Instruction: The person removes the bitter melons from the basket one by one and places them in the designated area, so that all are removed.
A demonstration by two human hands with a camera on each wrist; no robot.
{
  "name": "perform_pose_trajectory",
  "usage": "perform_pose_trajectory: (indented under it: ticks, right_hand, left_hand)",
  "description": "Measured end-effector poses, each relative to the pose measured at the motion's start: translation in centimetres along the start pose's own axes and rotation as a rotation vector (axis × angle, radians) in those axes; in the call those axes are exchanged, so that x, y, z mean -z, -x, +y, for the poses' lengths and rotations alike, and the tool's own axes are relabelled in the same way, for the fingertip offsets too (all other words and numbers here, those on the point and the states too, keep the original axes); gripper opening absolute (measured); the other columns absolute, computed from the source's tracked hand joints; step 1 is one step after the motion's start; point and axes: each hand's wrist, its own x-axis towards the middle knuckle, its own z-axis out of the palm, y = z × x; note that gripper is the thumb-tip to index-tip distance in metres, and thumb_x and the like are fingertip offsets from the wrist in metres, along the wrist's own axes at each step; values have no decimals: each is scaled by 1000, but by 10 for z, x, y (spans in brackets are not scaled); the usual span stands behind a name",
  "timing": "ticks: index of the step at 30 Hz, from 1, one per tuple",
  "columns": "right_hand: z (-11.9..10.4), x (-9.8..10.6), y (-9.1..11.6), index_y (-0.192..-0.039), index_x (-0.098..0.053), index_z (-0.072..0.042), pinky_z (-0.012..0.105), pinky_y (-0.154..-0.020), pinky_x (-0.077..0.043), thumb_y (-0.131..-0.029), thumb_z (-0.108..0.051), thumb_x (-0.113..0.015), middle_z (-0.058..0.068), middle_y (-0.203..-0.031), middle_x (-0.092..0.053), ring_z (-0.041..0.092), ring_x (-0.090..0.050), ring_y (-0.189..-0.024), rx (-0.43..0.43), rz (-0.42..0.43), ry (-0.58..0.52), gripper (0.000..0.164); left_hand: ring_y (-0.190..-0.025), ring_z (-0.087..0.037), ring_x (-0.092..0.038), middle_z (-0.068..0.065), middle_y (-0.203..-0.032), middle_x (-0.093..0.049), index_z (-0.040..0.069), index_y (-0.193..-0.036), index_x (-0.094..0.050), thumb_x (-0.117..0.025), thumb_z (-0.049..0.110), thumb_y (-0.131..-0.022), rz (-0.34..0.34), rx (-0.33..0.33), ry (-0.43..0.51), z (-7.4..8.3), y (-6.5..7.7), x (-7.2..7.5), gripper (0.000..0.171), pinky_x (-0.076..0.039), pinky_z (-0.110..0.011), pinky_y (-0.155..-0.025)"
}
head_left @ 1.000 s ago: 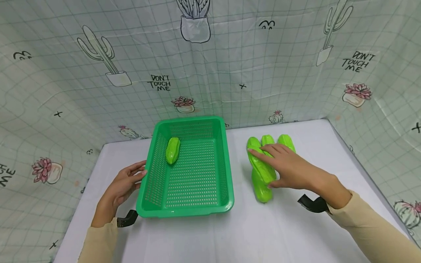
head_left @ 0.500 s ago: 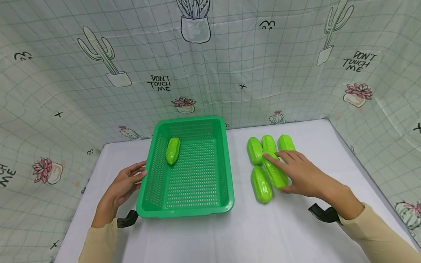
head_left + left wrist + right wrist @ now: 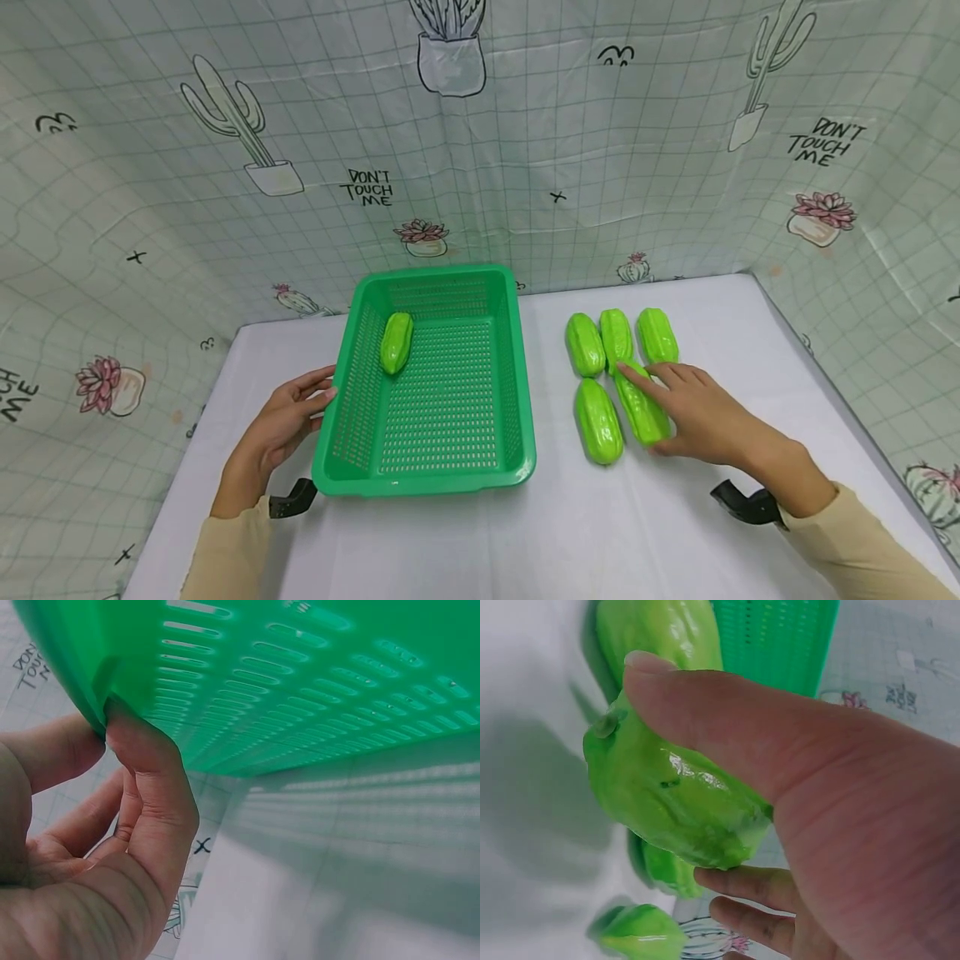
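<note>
My left hand (image 3: 288,412) pinches the left rim of a green perforated plastic basket (image 3: 423,483). In the left wrist view, thumb and index finger of the left hand (image 3: 142,802) meet at that rim. My right hand (image 3: 708,417) holds a glossy, light-green ridged vegetable (image 3: 643,408), thumb on the near side and fingers over the far side. The right wrist view shows the held vegetable (image 3: 682,787) tilted, its stem end away from the palm. It sits just right of a similar vegetable (image 3: 599,422). One more (image 3: 396,343) lies inside the basket, at its upper left.
Behind the held piece, three more green vegetables lie on the white table: one at left (image 3: 585,344), one in the middle (image 3: 617,333) and one at right (image 3: 657,333). A cactus-print cloth (image 3: 487,167) stands around the table's back and sides.
My right hand has shifted right and nearer to me with its vegetable, off the left pieces it overlapped before. The left hand and basket stay put.
</note>
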Motion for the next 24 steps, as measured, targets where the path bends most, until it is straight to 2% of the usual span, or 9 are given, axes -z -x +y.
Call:
perform_pose_trajectory:
  ticks: [10,24]
  right_hand:
    - [-1,-15,2,-157,-48,-5,68,-109,-41,-68,-37,-101,26,-138,-58,49,-54,-131,-35,-44,-20,108]
    - [-3,-22,2,-157,-47,-5,67,-109,-42,-70,-39,-100,26,-139,-58,46,-54,-131,-31,-55,-42,108]
  left_hand:
    - [-97,-1,-68,5,-123,-57,-7,-164,-26,-52,11,-113,21,11,-3,1,1,-2,60,-59,-24,-86]
    - [-96,-1,-68,3,-124,-56,-7,-164,-26,-51,11,-113,38,16,-14,0,0,-3,59,-59,-23,-84]
